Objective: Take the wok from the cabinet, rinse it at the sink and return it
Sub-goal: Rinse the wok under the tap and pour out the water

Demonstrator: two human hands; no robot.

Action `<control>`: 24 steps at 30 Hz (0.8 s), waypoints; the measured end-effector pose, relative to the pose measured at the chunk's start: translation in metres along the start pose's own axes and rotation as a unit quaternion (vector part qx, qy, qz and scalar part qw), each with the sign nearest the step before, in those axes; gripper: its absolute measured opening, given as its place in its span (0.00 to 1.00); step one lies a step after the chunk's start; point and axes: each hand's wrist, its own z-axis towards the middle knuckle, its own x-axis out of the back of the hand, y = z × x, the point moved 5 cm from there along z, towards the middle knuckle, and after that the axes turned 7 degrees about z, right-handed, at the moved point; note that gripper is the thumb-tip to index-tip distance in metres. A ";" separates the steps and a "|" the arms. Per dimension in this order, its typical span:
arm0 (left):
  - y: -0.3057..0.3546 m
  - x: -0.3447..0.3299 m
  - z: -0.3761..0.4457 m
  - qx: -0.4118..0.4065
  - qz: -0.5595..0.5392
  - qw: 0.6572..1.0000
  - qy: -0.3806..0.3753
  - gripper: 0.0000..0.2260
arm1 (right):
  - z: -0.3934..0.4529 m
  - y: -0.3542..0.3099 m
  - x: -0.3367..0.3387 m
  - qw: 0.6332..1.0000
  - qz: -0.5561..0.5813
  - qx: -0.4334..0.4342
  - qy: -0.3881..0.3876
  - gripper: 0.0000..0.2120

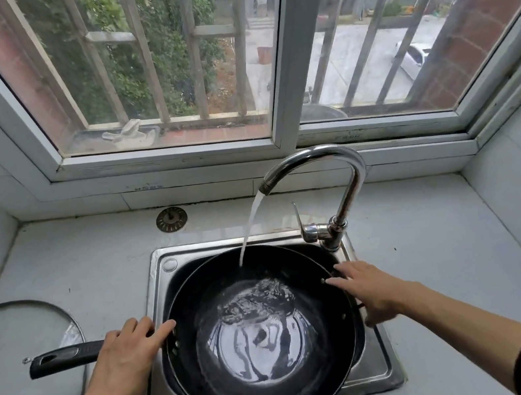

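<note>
A black wok (pixel 271 387) sits in the steel sink (pixel 364 377) and nearly fills it. Water runs from the chrome faucet (pixel 343 161) into the wok's far side and pools in its bottom. The wok's long black handle (pixel 61 359) points left over the counter. My left hand (pixel 123 357) grips that handle where it meets the bowl, with one digit stretched to the rim. My right hand (pixel 369 289) lies with straight fingers on the wok's right rim, its thumb lower by the small side handle.
A glass lid (pixel 14 331) lies on the counter at the left, under the wok handle. A round metal sink strainer (pixel 171 219) rests behind the sink. The faucet lever (pixel 301 221) stands at the sink's back right. A window sill runs behind; tiled walls close both sides.
</note>
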 end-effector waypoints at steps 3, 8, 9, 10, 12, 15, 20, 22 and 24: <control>0.000 0.000 0.000 -0.004 -0.003 1.000 0.002 0.36 | 0.002 -0.005 0.001 0.998 -0.035 0.015 0.046 0.48; -0.001 0.000 0.000 -0.014 -0.004 1.000 0.004 0.36 | 0.012 -0.014 0.007 0.994 -0.025 0.044 0.094 0.31; -0.001 -0.001 0.000 -0.018 -0.001 1.000 0.000 0.36 | 0.011 -0.013 0.010 0.995 -0.017 0.044 0.088 0.31; -0.001 -0.002 0.000 -0.020 0.000 1.000 -0.003 0.37 | 0.010 -0.012 0.012 0.996 -0.011 0.045 0.081 0.32; -0.001 -0.004 0.000 -0.026 -0.003 1.000 -0.006 0.38 | 0.006 -0.009 0.020 0.997 -0.003 0.043 0.071 0.33; 0.002 -0.004 0.003 -0.035 -0.012 0.999 0.000 0.38 | -0.005 -0.003 0.033 0.997 -0.012 0.036 0.068 0.34; 0.011 0.005 0.013 -0.041 -0.037 0.998 0.024 0.37 | -0.031 0.011 0.052 0.997 -0.019 0.007 0.070 0.38; 0.014 0.007 0.016 -0.047 -0.051 0.997 0.028 0.36 | -0.041 0.013 0.059 0.997 -0.019 -0.002 0.072 0.39; 0.017 0.007 0.019 -0.053 -0.064 0.996 0.030 0.36 | -0.052 0.015 0.064 0.997 -0.027 -0.007 0.076 0.39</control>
